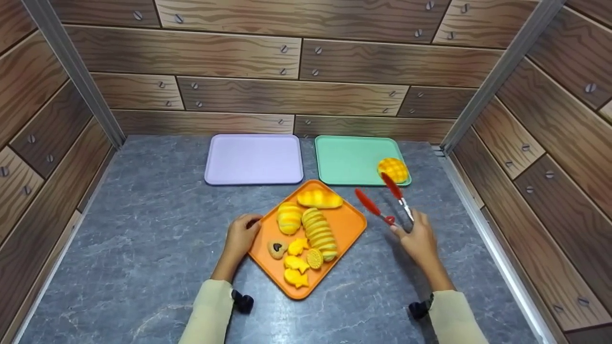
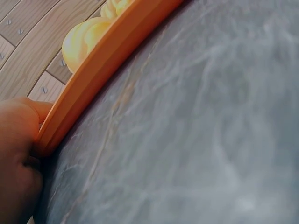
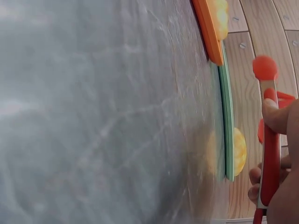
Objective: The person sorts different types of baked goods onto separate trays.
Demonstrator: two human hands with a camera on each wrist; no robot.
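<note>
Three trays sit on the counter [image 1: 143, 229] in the head view; the right hand [image 1: 420, 241] grips red tongs [image 1: 382, 200], their tips apart beside the round bun [image 1: 393, 170] on the green tray [image 1: 349, 160].

Left wrist view: left hand [image 2: 18, 158] fingers pinch the orange tray [image 2: 107, 70] rim; tugged, it could spill.

Right wrist view: the bun sits near the green edge, so a nudge might roll it off.
</note>
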